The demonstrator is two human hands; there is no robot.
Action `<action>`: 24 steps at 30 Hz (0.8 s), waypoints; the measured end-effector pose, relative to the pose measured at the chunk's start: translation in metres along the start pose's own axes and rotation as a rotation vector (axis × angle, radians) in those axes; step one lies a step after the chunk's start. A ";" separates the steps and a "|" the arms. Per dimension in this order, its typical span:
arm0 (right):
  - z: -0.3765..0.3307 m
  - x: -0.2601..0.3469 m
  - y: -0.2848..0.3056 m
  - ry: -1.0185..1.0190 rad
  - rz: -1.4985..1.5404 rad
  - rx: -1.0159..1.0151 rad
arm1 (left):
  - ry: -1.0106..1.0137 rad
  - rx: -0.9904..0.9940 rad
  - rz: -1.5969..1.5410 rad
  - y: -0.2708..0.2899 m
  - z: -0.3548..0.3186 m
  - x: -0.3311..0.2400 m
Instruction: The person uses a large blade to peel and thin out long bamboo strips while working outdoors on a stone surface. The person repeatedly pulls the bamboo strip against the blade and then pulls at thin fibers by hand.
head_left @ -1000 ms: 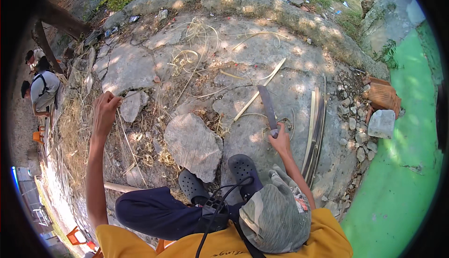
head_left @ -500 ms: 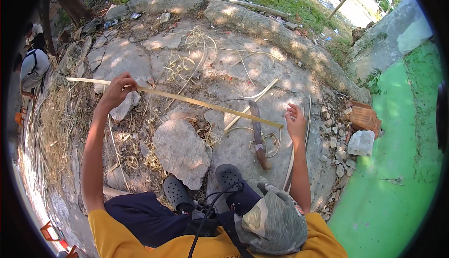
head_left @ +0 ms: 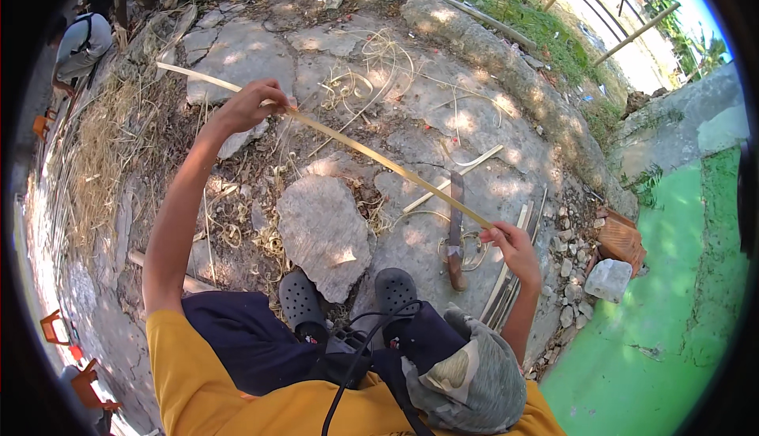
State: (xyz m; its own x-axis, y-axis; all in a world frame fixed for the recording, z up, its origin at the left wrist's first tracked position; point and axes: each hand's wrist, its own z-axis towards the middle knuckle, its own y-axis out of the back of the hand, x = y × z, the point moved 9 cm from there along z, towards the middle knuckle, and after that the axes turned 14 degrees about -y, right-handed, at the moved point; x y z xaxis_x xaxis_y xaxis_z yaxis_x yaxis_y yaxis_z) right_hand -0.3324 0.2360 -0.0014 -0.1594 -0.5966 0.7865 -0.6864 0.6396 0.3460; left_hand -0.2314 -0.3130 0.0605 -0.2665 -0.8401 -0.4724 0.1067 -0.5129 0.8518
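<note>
A long, pale bamboo strip (head_left: 371, 154) stretches across the view, slanting down from far left to near right. My left hand (head_left: 257, 105) grips it, with a length of the strip sticking out past the fingers on the left. At its right end, my right hand (head_left: 512, 248) pinches the tip between thumb and fingers. Beneath the strip, on the cracked ground, lies a machete (head_left: 456, 234) with a dark blade and a brown handle. Another short pale strip (head_left: 455, 178) lies beside the blade.
A flat stone slab (head_left: 324, 230) lies before my feet. Curled shavings (head_left: 348, 92) are scattered beyond. Several strips (head_left: 506, 278) lie by my right forearm. Rubble, a brick (head_left: 621, 238) and a pale block (head_left: 609, 280) edge the green surface. Another person (head_left: 83, 45) bends at far left.
My right hand has moved in and closed on the strip's right end, where it was apart before. The strip now slants more steeply, and the whole view has shifted.
</note>
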 end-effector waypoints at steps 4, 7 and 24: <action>-0.012 -0.005 -0.001 0.031 -0.113 -0.293 | -0.029 -0.085 0.075 0.006 0.003 -0.012; -0.021 -0.006 0.001 0.048 -0.185 -0.487 | -0.056 -0.183 0.158 0.005 0.006 -0.016; -0.028 -0.005 -0.049 -0.071 0.095 0.074 | -0.186 -0.252 0.260 0.076 0.047 -0.049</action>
State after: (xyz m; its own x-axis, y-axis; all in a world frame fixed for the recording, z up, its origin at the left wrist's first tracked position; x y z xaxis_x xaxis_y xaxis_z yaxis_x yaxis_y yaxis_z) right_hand -0.2782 0.2212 -0.0082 -0.2744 -0.5699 0.7745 -0.7162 0.6586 0.2309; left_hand -0.2552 -0.3027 0.1588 -0.3660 -0.9132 -0.1794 0.4187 -0.3337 0.8446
